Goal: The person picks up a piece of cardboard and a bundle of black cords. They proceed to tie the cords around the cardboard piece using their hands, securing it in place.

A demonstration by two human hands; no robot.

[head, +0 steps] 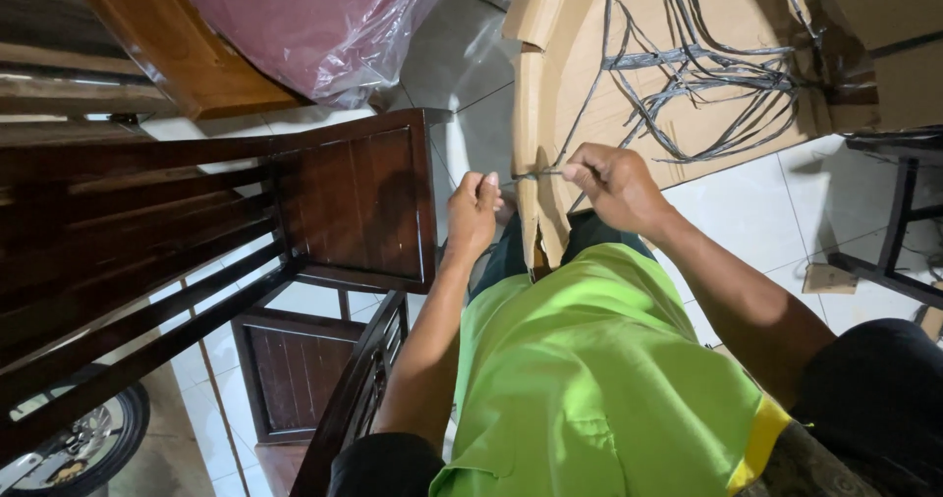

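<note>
Over the cardboard sheet [560, 84], left hand [472, 212] and right hand [611, 185] both pinch one thin grey strip [535, 175] taut; overpulling risks snapping it or slipping.

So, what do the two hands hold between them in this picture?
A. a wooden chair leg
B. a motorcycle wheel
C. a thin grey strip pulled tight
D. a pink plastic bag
C: the left hand and the right hand each pinch one end of a thin grey strip, stretched between them above the cardboard sheet where more such strips lie.
</note>
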